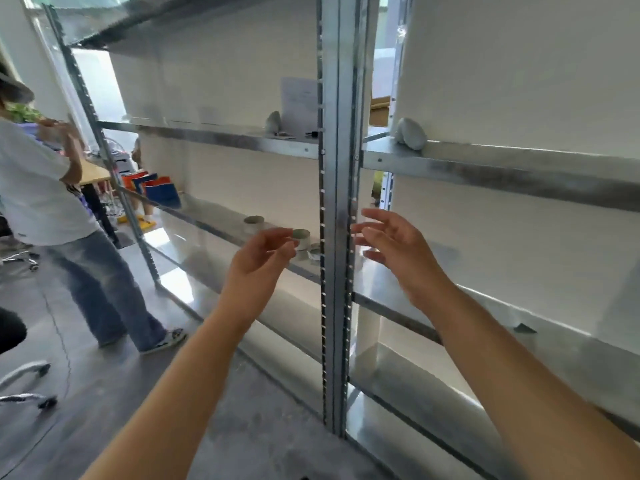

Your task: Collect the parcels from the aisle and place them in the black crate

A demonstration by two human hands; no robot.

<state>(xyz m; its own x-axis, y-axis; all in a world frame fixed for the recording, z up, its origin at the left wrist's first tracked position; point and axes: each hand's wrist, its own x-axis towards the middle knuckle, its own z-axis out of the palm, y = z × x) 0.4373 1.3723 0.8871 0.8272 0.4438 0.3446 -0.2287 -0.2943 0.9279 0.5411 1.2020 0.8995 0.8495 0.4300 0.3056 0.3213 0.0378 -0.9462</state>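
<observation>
Both my hands are raised in front of a metal shelving rack point(337, 202). My left hand point(263, 252) hangs with loosely curled fingers and holds nothing. My right hand point(394, 244) is spread with relaxed fingers beside the rack's middle upright, also holding nothing. A small grey wrapped parcel point(411, 134) lies on the upper shelf at the right. Another grey parcel point(273, 122) stands on the same level left of the upright. No black crate is in view.
Small tape rolls point(300, 238) sit on the middle shelf behind my left hand. Blue and orange packets point(162, 190) lean at that shelf's far end. A person in a white shirt point(38, 188) stands in the aisle at left. A chair base point(24, 386) is at lower left.
</observation>
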